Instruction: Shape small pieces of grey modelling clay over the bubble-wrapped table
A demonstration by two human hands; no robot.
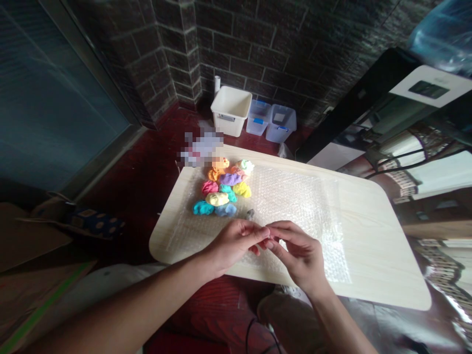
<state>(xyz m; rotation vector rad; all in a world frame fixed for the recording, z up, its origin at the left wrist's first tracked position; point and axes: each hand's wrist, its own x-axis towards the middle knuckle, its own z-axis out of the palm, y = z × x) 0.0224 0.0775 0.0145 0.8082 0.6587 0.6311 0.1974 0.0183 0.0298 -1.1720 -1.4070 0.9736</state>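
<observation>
Two-handed work at the near edge of a pale surface (383, 236), head view. L hand (236, 242) & R hand (304, 253) meet above the near part of the wrap (291, 196), fingertips touching. L grip: thumb & fingers bent inward, tips against those of R hand. R grip: thumb & fingers curved toward same pt. Any small piece btwn the tips is hidden; can't tell if either grip is clamped on it. Gray bit (250, 214): on wrap, just beyond L hand. Lumps, clustered on L part of wrap, beyond & left of hands: near row, teal lump (203, 208) & blue lump (226, 210); then cream lump (217, 198); farther, red lump (210, 188), green lump (228, 193) & yellow lump (242, 190); then purple lump (230, 179); far end, orange lump (214, 174) & pale lump (247, 166). Background, beyond far edge: white bin (226, 125), w/ 2 clear bins (280, 125) to its R, on floor (165, 135) by dark brick wall (250, 29).
</observation>
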